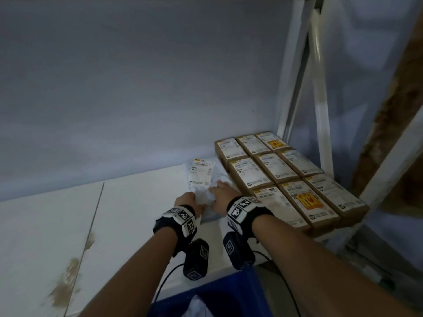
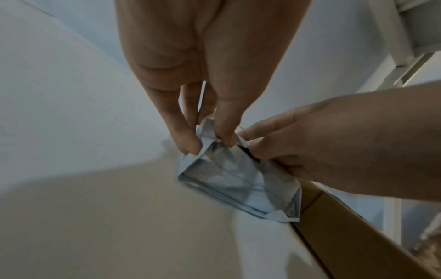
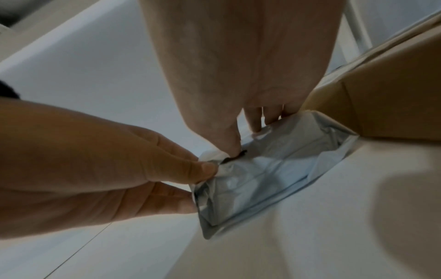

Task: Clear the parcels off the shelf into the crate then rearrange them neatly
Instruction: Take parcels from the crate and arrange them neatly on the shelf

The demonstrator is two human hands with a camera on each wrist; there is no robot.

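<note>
A white plastic mailer parcel [image 1: 202, 177] with a printed label lies on the white shelf [image 1: 137, 202], just left of the brown boxes. Both hands hold its crumpled near end. My left hand [image 1: 186, 200] pinches the bag's edge between thumb and fingers, as the left wrist view shows: left hand [image 2: 208, 144], mailer [image 2: 238, 185]. My right hand [image 1: 220, 193] grips the same end from the right; in the right wrist view the right hand [image 3: 245, 139] curls its thumb and fingers into the mailer [image 3: 262, 179]. A blue crate [image 1: 217, 298] stands below the shelf's front edge.
Several brown cardboard parcels [image 1: 286, 177] with labels sit in a tight grid on the shelf's right end, touching the mailer's right side. White shelf uprights [image 1: 320, 133] rise behind them. The shelf's left part has stains [image 1: 68, 282]. A wall closes the back.
</note>
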